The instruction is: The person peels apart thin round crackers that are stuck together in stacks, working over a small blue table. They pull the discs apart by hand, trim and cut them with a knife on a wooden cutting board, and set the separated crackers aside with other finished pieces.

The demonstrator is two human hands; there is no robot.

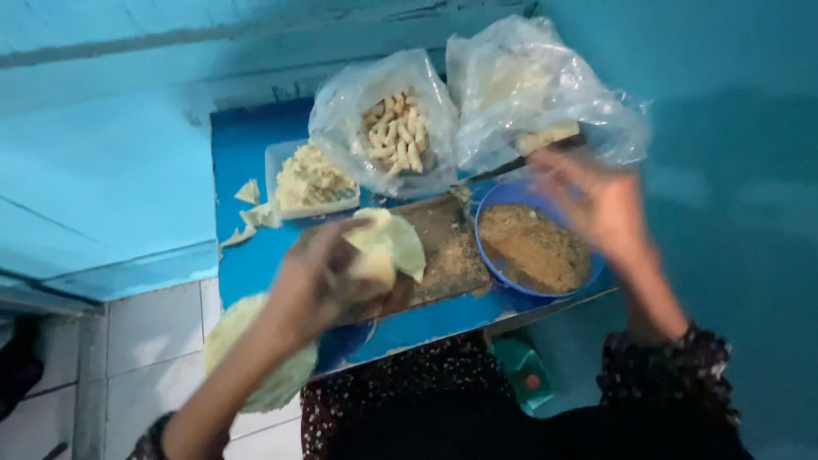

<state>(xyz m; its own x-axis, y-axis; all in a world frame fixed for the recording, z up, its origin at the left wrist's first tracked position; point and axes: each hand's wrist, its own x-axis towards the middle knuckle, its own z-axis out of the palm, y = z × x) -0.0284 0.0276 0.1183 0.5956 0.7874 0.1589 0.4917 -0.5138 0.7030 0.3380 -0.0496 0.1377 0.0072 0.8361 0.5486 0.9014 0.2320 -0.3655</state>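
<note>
A pale, folded pastry wrapper [388,247] is clamped in the left hand [328,277], held over the near part of a brown wooden board [443,243] that lies on the blue desk [243,158]. The right hand [596,200] is blurred, with its fingers spread apart, and is raised above the far rim of a blue bowl [511,194] filled with brown crumbs [535,247] at the desk's right edge; whether anything is touched by it cannot be told. Just beyond that hand, a clear plastic bag [537,85] with a pale lump inside is seen at the far right corner, and beside it a second clear bag of small pale rolled pieces [394,132]. A clear tray of pale pastry scraps [311,179] is set to the left of the board, with loose scraps [249,192] near the left edge. A round pale stack [256,358] overhangs the near left corner.
</note>
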